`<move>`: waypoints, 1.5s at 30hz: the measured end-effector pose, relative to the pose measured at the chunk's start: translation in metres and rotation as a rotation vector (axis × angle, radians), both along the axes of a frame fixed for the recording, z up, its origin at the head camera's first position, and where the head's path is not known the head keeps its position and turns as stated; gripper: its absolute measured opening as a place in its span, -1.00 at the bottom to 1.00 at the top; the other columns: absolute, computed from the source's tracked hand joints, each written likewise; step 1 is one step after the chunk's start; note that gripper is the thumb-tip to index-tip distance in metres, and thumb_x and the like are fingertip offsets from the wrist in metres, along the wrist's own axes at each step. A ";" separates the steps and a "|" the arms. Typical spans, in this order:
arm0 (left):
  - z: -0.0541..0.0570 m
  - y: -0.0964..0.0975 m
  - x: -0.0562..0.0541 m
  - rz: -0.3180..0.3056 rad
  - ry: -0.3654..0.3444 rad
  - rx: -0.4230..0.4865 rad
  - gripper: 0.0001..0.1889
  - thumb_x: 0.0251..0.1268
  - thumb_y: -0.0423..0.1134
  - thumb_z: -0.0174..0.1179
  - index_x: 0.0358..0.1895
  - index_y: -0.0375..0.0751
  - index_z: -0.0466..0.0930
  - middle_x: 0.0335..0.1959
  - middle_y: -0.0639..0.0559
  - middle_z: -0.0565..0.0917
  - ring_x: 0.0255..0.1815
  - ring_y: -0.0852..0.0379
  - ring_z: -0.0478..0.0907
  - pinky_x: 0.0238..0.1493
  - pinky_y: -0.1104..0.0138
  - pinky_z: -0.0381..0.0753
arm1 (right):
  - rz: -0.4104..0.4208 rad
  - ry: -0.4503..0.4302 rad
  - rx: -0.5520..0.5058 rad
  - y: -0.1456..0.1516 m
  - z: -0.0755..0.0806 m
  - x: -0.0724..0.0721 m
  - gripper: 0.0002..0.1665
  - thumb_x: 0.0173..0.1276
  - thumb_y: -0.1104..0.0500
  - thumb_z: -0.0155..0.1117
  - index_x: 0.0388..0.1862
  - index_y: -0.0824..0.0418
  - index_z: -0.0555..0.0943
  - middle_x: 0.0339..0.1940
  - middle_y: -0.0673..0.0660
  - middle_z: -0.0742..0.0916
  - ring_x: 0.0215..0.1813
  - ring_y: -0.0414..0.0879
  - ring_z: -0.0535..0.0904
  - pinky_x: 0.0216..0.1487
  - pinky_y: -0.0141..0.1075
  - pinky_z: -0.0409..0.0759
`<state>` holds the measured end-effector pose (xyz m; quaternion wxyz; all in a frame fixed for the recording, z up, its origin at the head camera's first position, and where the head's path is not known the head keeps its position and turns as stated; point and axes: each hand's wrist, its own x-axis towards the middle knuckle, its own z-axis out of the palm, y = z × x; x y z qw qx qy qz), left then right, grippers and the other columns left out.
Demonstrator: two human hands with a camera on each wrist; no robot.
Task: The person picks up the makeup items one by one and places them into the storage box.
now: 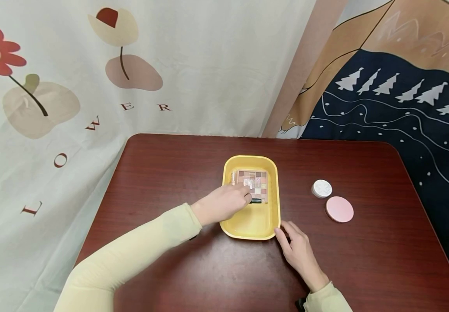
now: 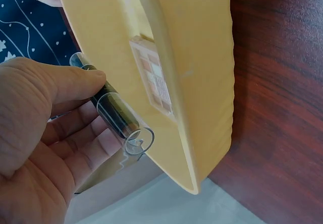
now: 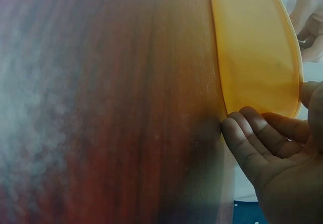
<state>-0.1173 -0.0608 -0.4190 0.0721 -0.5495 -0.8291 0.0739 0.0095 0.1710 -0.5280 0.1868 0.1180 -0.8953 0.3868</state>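
Note:
My left hand [image 1: 224,203] is over the yellow tray [image 1: 251,225], pinching a slim dark cosmetic tube [image 2: 118,115] with clear ends between thumb and fingers. Only one dark end of that tube shows past the fingers in the head view. An eyeshadow palette [image 1: 258,180] with pink and brown squares lies inside the tray, partly hidden by the hand. Beside the palette is a thin pale tube [image 1: 233,177]. My right hand [image 1: 298,251] holds the tray's near right corner, its thumb at the rim and its fingers against the outer wall.
Right of the tray, a small white round case [image 1: 321,189] and a larger pink round case [image 1: 339,209] lie on the reddish-brown table [image 1: 170,173]. A flower-print curtain [image 1: 209,65] hangs behind, with a navy printed cloth [image 1: 365,117] at the right.

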 end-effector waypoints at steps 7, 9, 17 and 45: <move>0.002 0.003 0.004 0.007 -0.041 -0.015 -0.80 0.19 -0.49 0.35 -0.15 -0.20 0.74 -0.23 0.05 0.66 -0.25 0.13 0.62 -0.25 0.35 0.71 | 0.000 0.005 -0.003 0.000 0.000 0.000 -0.75 0.31 0.42 0.39 -0.02 0.34 0.73 -0.17 0.17 0.76 -0.15 -0.04 0.71 -0.07 -0.35 0.63; 0.002 0.004 0.005 0.012 -0.059 -0.023 -0.79 0.20 -0.49 0.35 -0.13 -0.20 0.74 -0.22 0.04 0.66 -0.23 0.12 0.62 -0.20 0.30 0.73 | 0.000 0.005 -0.004 0.000 0.000 0.000 -0.75 0.31 0.42 0.39 -0.02 0.35 0.72 -0.16 0.17 0.76 -0.14 -0.03 0.71 -0.06 -0.36 0.62; -0.002 0.005 0.008 0.033 -0.113 -0.043 -0.78 0.26 -0.47 0.32 -0.06 -0.19 0.73 -0.09 0.00 0.69 -0.12 0.09 0.65 -0.19 0.29 0.74 | -0.009 -0.003 -0.005 0.000 -0.002 0.000 -0.76 0.31 0.40 0.40 -0.04 0.36 0.72 -0.15 0.19 0.77 -0.10 0.05 0.73 0.03 -0.38 0.60; -0.008 0.014 0.019 -0.036 -0.152 -0.068 -0.80 0.20 -0.50 0.30 -0.19 -0.12 0.73 -0.34 0.07 0.62 -0.35 0.17 0.61 -0.33 0.39 0.68 | 0.006 -0.002 -0.018 0.001 -0.001 0.000 -0.72 0.30 0.44 0.40 -0.01 0.34 0.72 -0.21 0.12 0.76 -0.18 -0.10 0.70 -0.13 -0.33 0.64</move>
